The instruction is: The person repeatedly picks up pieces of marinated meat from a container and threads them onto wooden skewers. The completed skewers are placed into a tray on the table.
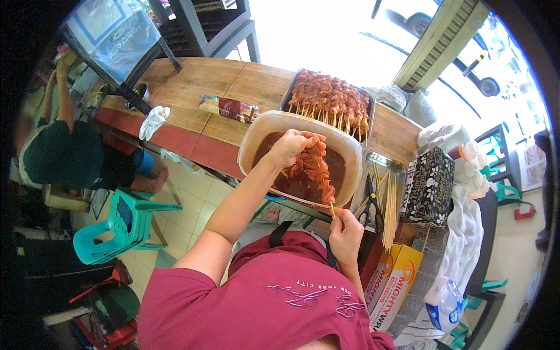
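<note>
My right hand point(345, 236) pinches the bare lower end of a bamboo skewer point(332, 208) at the near rim of a plastic tub point(246, 151). Red marinated meat point(321, 177) is threaded along the skewer, over dark red marinade point(267, 144) in the tub. Higher up, my left hand point(292, 146) closes around the meat, its fingers coated red; the skewer's far tip is hidden. Behind the tub a metal tray point(285, 97) holds a heap of skewered raw meat point(328, 96). Loose bamboo skewers point(389, 214) and black-handled scissors point(372, 203) lie in a steel tray point(404, 175) on the right.
A packet of skewers point(229, 108) and a white cloth point(154, 122) lie on the wooden table point(192, 94). Right of the steel tray stand a patterned box point(429, 186), squeeze bottles point(470, 162) and yellow wrap boxes point(396, 280). Green stools point(116, 227) and another person point(70, 148) are at left.
</note>
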`<state>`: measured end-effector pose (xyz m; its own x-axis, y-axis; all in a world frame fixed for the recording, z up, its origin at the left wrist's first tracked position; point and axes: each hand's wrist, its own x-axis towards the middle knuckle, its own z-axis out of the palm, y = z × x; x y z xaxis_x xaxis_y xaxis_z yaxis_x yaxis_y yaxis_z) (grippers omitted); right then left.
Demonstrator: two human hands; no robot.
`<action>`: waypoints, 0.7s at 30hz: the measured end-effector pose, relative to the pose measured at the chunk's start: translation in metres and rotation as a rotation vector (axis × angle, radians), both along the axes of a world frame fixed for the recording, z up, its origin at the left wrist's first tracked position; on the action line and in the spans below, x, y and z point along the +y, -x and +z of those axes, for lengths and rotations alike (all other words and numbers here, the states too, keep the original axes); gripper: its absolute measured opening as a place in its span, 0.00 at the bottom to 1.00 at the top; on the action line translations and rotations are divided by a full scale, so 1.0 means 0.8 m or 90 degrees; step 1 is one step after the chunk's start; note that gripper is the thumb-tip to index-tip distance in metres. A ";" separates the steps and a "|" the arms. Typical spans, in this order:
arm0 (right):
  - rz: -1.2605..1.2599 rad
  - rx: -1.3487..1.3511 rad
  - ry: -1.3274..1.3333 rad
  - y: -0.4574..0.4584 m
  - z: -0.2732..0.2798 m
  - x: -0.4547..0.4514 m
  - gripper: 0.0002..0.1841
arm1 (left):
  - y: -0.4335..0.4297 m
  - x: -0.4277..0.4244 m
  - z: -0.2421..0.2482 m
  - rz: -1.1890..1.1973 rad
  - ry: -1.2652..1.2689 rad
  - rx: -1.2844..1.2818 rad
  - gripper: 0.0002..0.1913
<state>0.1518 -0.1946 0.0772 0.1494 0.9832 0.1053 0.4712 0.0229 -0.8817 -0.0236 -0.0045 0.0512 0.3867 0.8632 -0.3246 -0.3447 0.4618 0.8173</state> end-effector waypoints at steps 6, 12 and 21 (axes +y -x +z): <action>0.002 0.061 0.053 0.000 -0.008 0.008 0.07 | -0.013 -0.007 0.002 0.039 -0.011 -0.004 0.10; 0.034 0.279 0.219 -0.012 -0.007 0.020 0.07 | -0.007 0.002 -0.006 0.005 0.004 -0.054 0.16; -0.003 0.337 0.174 0.003 -0.017 0.031 0.07 | -0.033 -0.069 -0.019 -0.095 0.082 -0.121 0.16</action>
<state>0.1493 -0.1698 0.0639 0.1176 0.9632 -0.2416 -0.0353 -0.2391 -0.9704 0.0026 -0.0600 0.0364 0.5708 0.7486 -0.3373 -0.4068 0.6147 0.6758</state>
